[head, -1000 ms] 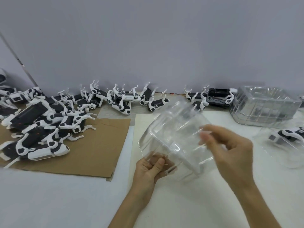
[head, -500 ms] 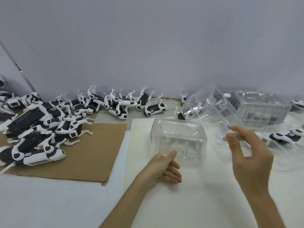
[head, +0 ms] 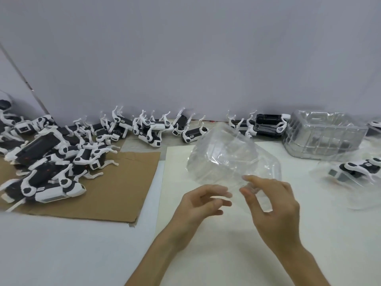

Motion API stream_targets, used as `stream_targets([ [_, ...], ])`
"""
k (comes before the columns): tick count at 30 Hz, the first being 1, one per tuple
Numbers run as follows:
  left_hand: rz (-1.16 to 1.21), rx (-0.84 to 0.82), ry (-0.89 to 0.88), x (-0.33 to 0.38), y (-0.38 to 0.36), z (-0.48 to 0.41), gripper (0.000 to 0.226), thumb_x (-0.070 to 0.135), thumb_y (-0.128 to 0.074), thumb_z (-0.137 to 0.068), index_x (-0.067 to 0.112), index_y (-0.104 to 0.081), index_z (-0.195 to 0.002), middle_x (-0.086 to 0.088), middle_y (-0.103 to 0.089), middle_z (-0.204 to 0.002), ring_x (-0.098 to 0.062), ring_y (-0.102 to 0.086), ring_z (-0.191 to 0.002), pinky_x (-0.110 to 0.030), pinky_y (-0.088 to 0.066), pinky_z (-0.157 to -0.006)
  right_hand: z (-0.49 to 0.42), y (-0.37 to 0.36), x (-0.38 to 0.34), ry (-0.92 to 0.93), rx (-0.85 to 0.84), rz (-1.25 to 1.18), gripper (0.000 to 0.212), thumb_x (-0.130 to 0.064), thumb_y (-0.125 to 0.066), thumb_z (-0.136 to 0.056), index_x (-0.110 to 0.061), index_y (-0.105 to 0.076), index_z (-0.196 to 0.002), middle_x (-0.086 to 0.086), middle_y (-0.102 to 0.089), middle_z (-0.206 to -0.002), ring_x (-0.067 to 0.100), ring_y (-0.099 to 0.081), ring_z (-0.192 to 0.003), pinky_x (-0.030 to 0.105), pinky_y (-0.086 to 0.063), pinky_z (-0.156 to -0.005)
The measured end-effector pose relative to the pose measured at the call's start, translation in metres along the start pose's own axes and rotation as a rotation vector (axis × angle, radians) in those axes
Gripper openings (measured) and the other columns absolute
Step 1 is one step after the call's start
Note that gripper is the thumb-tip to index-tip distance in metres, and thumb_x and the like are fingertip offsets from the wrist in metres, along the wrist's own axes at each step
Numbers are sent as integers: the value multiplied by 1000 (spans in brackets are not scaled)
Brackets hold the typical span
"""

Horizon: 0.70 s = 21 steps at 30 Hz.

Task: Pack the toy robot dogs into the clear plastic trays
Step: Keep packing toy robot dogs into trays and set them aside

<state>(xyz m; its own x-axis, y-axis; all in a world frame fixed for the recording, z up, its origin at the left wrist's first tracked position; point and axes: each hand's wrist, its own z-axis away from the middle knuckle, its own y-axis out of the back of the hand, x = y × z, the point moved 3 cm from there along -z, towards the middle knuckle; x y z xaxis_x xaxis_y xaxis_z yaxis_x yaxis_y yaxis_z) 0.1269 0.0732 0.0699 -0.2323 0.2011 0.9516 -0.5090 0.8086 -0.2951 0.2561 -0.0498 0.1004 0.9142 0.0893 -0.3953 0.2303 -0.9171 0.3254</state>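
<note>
Right hand (head: pixel 274 205): forefinger (head: pixel 250 178) and thumb pinch the near rim of a clear tray (head: pixel 224 155); the other fingers are curled behind the plastic, which shows between them.

Left hand (head: pixel 203 201): fingers loosely curled, fingertips (head: pixel 225 194) at the tray's near lower edge. The tips are blurred, so I cannot tell whether this hand grips the tray or only hovers at it.

The clear tray is tilted and sits just beyond both hands, above a cream sheet (head: pixel 226 254) that covers this part of the bench (head: pixel 61 254). It holds nothing.

Left of the hands: a sheet of cardboard (head: pixel 123 182) lies flat on the bench, its near corner beside the cream sheet. A pile of toy dogs (head: pixel 51 162), black and white, lies on its far left part, heaped on their sides and backs.

Beyond the hands: a row of dogs (head: pixel 152 129) lies along the foot of the grey wall (head: pixel 185 58), many with legs up. Two more are partly hidden behind the held tray.

Right of the hands and farther off: a stack of trays (head: pixel 323 139), nested, near the wall. Nearer, well apart from the right hand, one packed dog (head: pixel 356 170) lies inside another clear shell (head: pixel 360 201).
</note>
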Motion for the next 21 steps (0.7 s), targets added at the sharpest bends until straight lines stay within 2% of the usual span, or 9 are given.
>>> stream_targets([
  [2,1,81,-12,-1,5,10,21,30,-77,-84,18,-77,-101,-13,-73,-106,-28,-69,-106,-33,-53,-88,6,-6,-4,13,-55,-39,22,-28,-64,-89,-14,-70,-106,-20,-60,-83,-1,-57,-78,23,-43,-81],
  [4,44,119,-8,-6,7,17,21,32,-74,-84,17,-78,-99,-15,-74,-102,-27,-69,-106,-32,-53,-88,8,-10,-7,3,-99,-70,24,-30,-64,-89,-16,-70,-107,-19,-61,-83,-3,-57,-81,24,-45,-80],
  [7,144,108,8,-11,7,21,24,30,-67,-89,18,-76,-108,-13,-74,-107,-28,-68,-111,-33,-53,-91,10,-14,-11,-48,-183,-102,26,-36,-64,-88,-23,-67,-110,-20,-64,-86,-5,-58,-83,23,-46,-79],
  [12,260,64,-5,-12,9,26,27,28,-65,-89,19,-75,-112,-11,-72,-114,-26,-69,-109,-32,-54,-89,12,-19,-20,-116,-269,-165,25,-43,-66,-87,-32,-59,-108,-19,-64,-85,4,-64,-81,24,-49,-76],
  [16,262,52,-9,-17,8,27,28,24,-63,-91,14,-74,-116,-16,-70,-120,-29,-65,-118,-34,-54,-92,13,-21,-21,-208,-311,-232,23,-39,-71,-85,-32,-58,-102,-15,-65,-84,5,-66,-80,14,-46,-73],
  [18,225,71,-10,-20,6,26,22,22,-63,-92,13,-75,-109,-16,-71,-116,-28,-66,-116,-33,-54,-92,14,-22,-17,-257,-373,-272,22,-30,-74,-86,-34,-58,-101,-15,-65,-85,4,-66,-80,12,-45,-74],
  [21,217,165,-30,-21,11,24,15,19,-62,-91,14,-76,-95,-12,-75,-103,-24,-72,-102,-30,-57,-84,14,-25,-17,-243,-465,-327,12,-34,-60,-95,-35,-61,-107,-17,-67,-92,3,-64,-93,11,-43,-82],
])
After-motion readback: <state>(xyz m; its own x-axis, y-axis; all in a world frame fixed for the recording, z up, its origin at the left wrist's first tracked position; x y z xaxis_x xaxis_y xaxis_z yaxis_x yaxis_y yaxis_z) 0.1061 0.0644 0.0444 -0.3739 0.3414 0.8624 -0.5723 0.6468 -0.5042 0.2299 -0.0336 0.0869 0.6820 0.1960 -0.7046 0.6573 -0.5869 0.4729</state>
